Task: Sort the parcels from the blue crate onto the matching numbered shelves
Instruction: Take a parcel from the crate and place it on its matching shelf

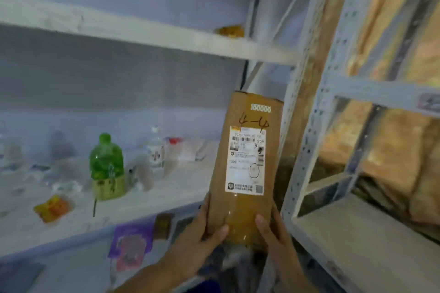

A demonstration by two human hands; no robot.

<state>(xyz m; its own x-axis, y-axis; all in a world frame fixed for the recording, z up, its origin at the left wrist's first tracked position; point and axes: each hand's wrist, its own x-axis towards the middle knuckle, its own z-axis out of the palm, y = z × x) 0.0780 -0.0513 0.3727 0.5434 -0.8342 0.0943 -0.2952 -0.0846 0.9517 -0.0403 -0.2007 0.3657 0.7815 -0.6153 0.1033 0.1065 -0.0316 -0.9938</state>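
- Both hands clamp the lower end of a tall cardboard parcel (pixel 245 162): left hand (pixel 202 233), right hand (pixel 273 235). It stands upright before the rack post, marked "4-4".
- Step, as judged: reading the mark; next, find the matching shelf.
- Near: green bottle (pixel 107 166), clear bottle (pixel 156 150), orange packet (pixel 53 208) on the left shelf (pixel 166 197).
- The shelf label (pixel 428 102) at right is blurred; crate unseen.

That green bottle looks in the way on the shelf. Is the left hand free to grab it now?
Probably not: the left hand and right hand both grip the cardboard parcel; the green bottle itself stands unobstructed.
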